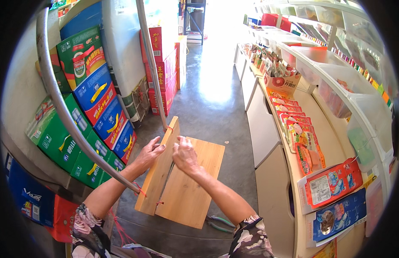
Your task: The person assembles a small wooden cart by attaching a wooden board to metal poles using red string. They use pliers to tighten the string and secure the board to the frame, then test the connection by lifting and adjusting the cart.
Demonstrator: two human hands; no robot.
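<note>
A narrow wooden plank (166, 161) stands on edge against a bent metal tube frame (74, 124), tied to it with red string (141, 189) at both ends. Beside it on the right lies a wider wooden board (192, 182), joined near the close end by another red tie (160, 202). My left hand (148, 154) is at the plank's left face, its fingers curled together close to the upper edge. Just across the plank, my right hand (185, 155) is closed above the wide board. Whatever either set of fingertips pinches is too small to make out.
Green-handled pliers (221, 223) lie on the floor by the board's near corner. Stacked drink cartons (94, 94) line the left side, with red boxes (163, 77) farther back. On the right run a counter with snack packets (298, 131) and clear plastic bins (337, 86).
</note>
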